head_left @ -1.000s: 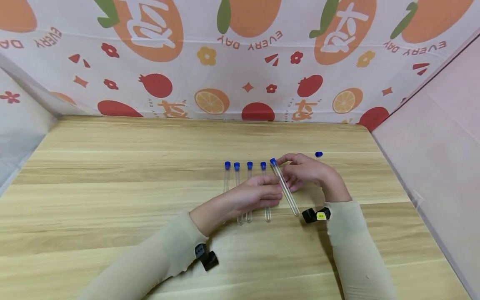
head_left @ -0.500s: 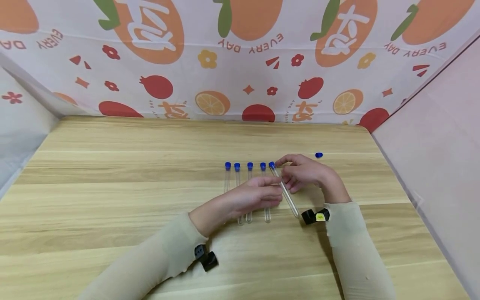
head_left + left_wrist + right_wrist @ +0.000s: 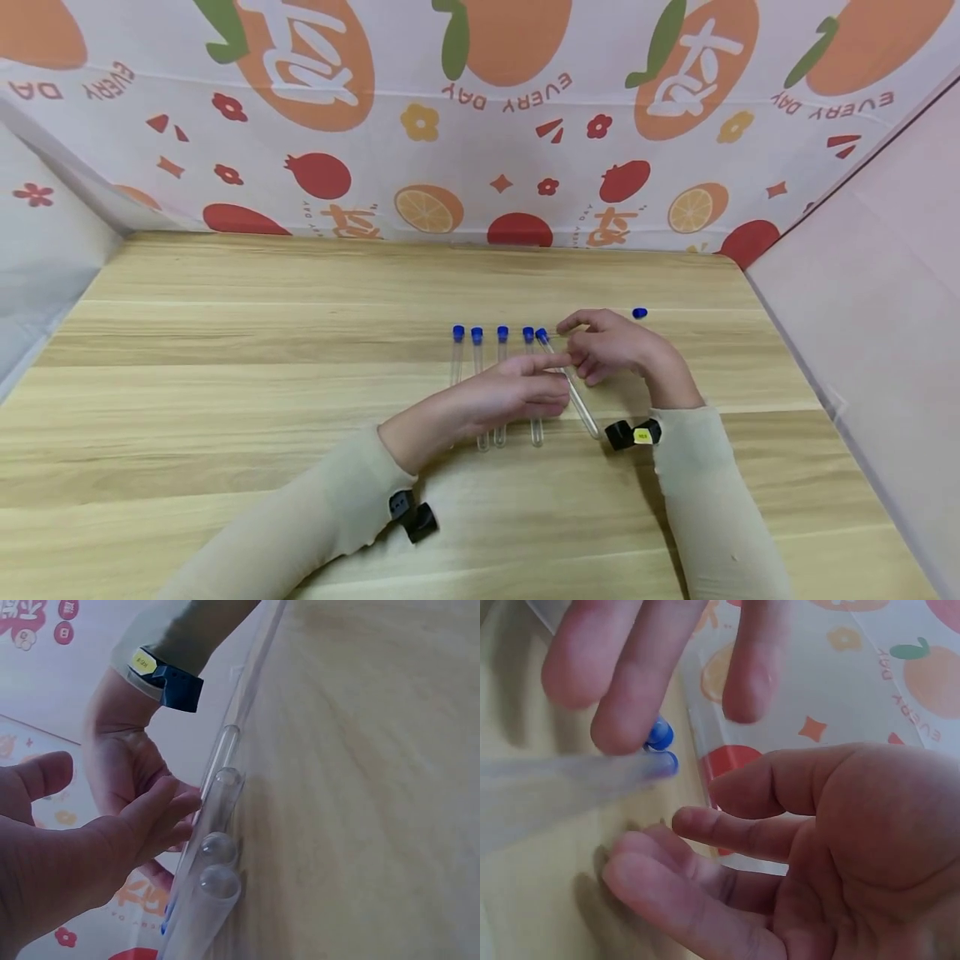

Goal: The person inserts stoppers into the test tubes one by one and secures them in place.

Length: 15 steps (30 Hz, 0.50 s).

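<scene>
Several clear test tubes with blue caps lie side by side on the wooden table, such as the upright-lying tube (image 3: 537, 429). The rightmost test tube (image 3: 582, 406) slants, its cap beside its neighbour's cap. My left hand (image 3: 517, 392) lies over the middle of the row with straight fingers, fingertips right at the slanted tube and hiding parts of the others. To the right, my right hand (image 3: 617, 343) has relaxed, loosely bent fingers with nothing between them. In the right wrist view, its fingers (image 3: 690, 900) are apart from the capped tube (image 3: 562, 784).
A loose blue cap (image 3: 640, 313) lies on the wooden table (image 3: 225, 358) beyond the right hand. Fruit-printed cloth (image 3: 360, 183) hangs at the table's back edge. Each wrist wears a black camera (image 3: 414, 517).
The slanted test tube's capped end has shifted slightly left and toward me, next to its neighbour's cap. My right fingers now stand apart from that cap. The left hand has barely moved.
</scene>
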### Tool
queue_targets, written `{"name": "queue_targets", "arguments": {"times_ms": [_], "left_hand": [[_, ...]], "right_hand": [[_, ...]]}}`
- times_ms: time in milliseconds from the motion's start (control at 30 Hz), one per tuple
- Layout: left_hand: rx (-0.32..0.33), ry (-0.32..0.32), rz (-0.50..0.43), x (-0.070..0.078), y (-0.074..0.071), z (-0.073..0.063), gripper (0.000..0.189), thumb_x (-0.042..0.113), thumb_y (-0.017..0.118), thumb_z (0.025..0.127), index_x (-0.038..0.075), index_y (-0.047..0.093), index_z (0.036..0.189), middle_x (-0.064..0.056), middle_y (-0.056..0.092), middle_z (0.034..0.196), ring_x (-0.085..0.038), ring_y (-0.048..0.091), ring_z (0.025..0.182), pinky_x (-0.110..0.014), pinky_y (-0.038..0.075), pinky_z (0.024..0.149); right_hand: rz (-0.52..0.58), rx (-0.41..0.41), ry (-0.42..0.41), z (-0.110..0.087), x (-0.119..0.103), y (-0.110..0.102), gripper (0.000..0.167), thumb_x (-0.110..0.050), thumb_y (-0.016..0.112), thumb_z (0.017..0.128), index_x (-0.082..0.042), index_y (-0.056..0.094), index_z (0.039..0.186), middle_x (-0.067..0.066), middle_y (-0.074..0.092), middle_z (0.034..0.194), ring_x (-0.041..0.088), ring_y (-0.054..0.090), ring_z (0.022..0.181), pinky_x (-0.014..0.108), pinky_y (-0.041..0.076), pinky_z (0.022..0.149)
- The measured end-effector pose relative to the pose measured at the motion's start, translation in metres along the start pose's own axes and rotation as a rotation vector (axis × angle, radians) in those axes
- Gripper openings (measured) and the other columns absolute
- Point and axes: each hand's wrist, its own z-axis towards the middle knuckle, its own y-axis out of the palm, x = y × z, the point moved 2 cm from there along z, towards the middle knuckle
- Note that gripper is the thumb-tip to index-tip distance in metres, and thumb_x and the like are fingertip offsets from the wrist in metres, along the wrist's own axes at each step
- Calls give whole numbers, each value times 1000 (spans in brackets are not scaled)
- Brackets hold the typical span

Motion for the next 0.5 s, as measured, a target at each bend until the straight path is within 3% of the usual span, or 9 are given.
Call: {"name": "queue_targets", "arguments": {"times_ms": [100, 233, 367, 500], "left_hand": [[25, 2, 18, 3, -2, -1, 59, 13, 50, 105, 2, 23, 157, -25, 38, 153, -37, 41, 140, -45, 38, 115], [70, 43, 46, 14, -9, -4, 56, 14, 52, 104, 5, 30, 155, -23, 38, 154, -38, 46, 137, -44, 42, 112], [119, 133, 103, 30, -18, -12, 56, 13, 55, 102, 6, 34, 153, -17, 44, 152, -38, 51, 133, -42, 45, 110], [223, 249, 253, 51, -32, -23, 54, 14, 59, 101, 8, 39, 151, -13, 52, 143, -34, 57, 125, -45, 48, 107]], "right_hand": [[-59, 108, -40, -3, 2, -11, 38, -17, 49, 101, -9, 53, 138, 19, 63, 100, 27, 66, 81, 38, 62, 70], [-194, 331, -135, -9, 6, -30, 36, -18, 54, 100, -8, 60, 133, 18, 64, 97, 27, 64, 79, 35, 58, 66], [-286, 539, -179, -19, 13, -48, 32, -19, 57, 99, -10, 65, 128, 15, 65, 99, 27, 60, 85, 34, 51, 66], [-300, 651, -165, -30, 24, -62, 32, -19, 58, 99, -11, 65, 129, 14, 67, 107, 29, 61, 96, 36, 50, 75]]}}
